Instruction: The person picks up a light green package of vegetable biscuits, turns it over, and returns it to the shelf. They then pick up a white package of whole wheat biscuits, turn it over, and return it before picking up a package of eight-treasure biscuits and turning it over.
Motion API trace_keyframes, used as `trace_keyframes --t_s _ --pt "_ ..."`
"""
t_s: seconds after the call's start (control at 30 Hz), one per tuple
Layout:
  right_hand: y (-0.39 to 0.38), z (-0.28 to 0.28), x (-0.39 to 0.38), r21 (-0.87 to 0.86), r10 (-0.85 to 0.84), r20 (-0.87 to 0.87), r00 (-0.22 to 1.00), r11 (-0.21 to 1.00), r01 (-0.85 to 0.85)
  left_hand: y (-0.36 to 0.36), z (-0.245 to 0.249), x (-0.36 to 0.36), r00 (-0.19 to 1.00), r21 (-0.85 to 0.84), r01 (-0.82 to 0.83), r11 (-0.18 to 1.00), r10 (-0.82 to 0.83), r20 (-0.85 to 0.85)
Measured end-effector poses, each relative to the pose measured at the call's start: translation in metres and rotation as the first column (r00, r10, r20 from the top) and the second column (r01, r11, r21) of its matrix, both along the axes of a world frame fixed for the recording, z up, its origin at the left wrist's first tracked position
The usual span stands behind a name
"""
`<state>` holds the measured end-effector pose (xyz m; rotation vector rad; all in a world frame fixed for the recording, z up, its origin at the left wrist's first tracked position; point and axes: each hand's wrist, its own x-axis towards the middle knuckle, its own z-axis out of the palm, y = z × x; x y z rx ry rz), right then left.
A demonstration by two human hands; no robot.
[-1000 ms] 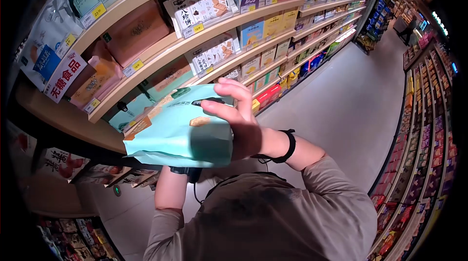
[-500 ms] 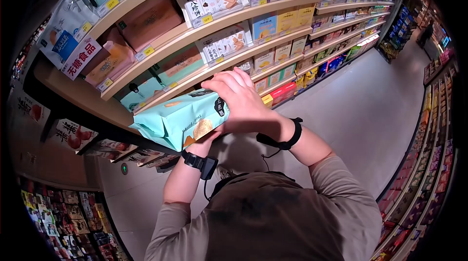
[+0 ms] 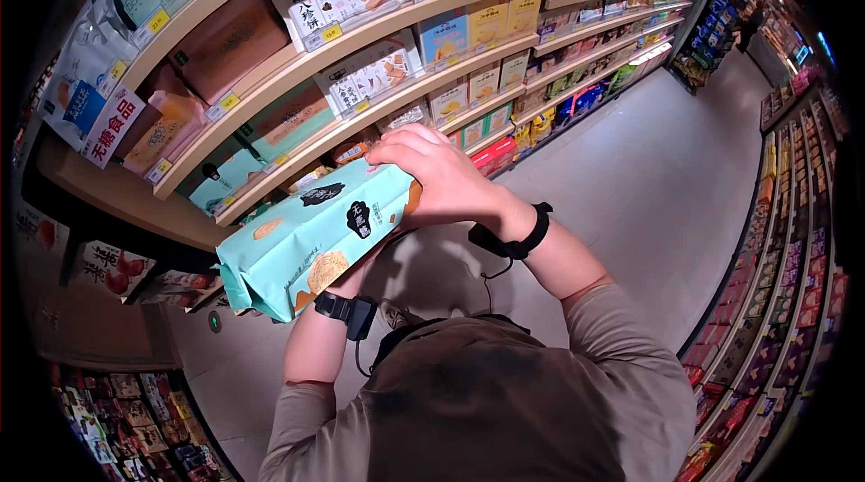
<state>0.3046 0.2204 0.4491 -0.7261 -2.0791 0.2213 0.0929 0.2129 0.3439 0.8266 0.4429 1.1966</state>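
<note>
My right hand grips one end of a mint-green, biscuit-printed packet before the shelves; my left hand is beneath, its hold hidden. The black side label, earlier partly covered, shows whole.

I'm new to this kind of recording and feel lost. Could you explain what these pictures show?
Certainly. There is no machine here: these are a person's two bare hands. Every picture comes from one camera worn on the head, looking forward and down, so you see the person's own arms.

The right hand has its grip on one end of a mint-green pack. The left hand is mostly hidden beneath it, so I can't tell how its fingers lie. Each wrist wears something black.

Ahead, light-edged shelves carry packaged goods, with price tags along the front. More stocked shelving stands across the aisle floor.
</note>
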Motion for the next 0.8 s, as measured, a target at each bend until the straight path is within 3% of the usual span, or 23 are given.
trace_keyframes --t_s 0.23,0.3,0.6,0.8 --pt "0.01 -0.005 0.02 -0.1 0.171 -0.024 0.985 0.98 -0.172 0.004 0.004 0.013 0.998 0.007 0.066 0.998 -0.066 0.015" --pt "0.009 -0.005 0.027 -0.109 0.226 -0.098 0.969 0.965 -0.237 0.004 0.002 0.02 0.995 0.002 0.097 0.995 -0.097 0.023" --pt "-0.008 -0.014 0.058 -0.207 0.202 -0.159 0.966 0.95 -0.233 0.001 0.0 0.068 0.942 -0.006 0.328 0.945 -0.327 0.07" --pt "-0.013 -0.016 0.062 -0.194 0.166 -0.14 0.976 0.962 -0.191 -0.001 -0.001 0.071 0.928 -0.02 0.365 0.931 -0.362 0.088"
